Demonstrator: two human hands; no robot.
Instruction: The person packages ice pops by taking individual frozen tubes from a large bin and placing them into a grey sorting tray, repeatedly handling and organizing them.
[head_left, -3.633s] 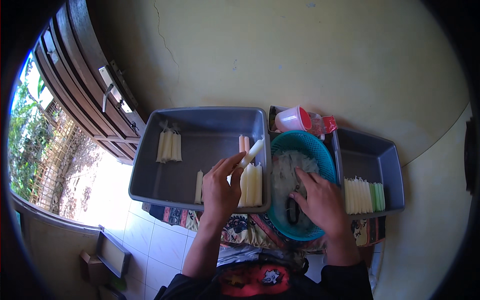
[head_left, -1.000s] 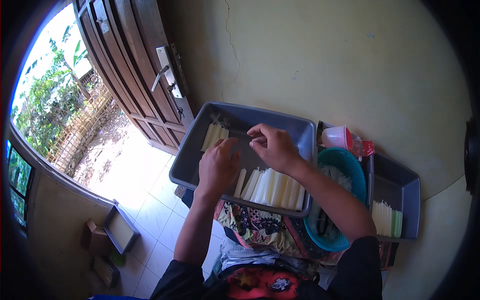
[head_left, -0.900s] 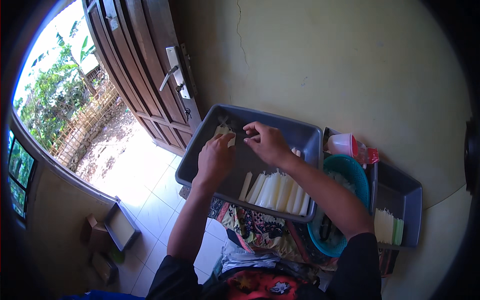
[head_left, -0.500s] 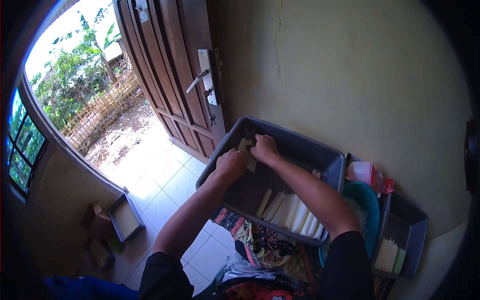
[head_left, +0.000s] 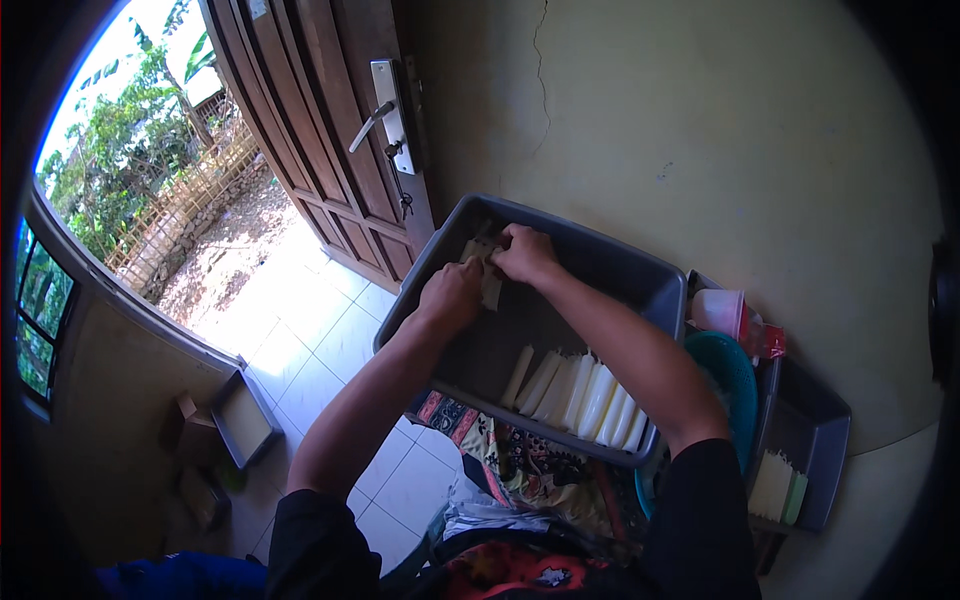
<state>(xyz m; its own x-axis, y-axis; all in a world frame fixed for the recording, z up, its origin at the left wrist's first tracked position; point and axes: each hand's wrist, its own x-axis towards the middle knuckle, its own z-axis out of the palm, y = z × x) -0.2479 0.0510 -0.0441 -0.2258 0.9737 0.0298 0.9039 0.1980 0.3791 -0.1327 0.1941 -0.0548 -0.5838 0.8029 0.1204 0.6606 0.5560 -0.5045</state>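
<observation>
Both hands are inside a large grey plastic tub (head_left: 585,245), at its far left corner. My left hand (head_left: 452,292) is closed around a limp, pale beige sleeve-like strip (head_left: 491,290), whose lower end hangs out below the fingers. My right hand (head_left: 525,256) pinches at the same strip from the right; its fingertips are partly hidden. Along the tub's near side lies a row of slim white sticks (head_left: 583,390) with small tufts at their upper ends, perhaps filled plastic tubes. My right forearm passes over the tub's right part.
A teal basket (head_left: 738,370) and a smaller grey tray (head_left: 825,425) with pale sticks (head_left: 775,485) stand at right. Behind them is a pink-white container (head_left: 718,312). An open wooden door (head_left: 310,120) is at far left. Another tray (head_left: 245,425) sits on the tiled floor.
The whole view has shifted slightly, so the tub and door appear higher and further left. Both hands stay at the strip in the same corner, with only small finger movement.
</observation>
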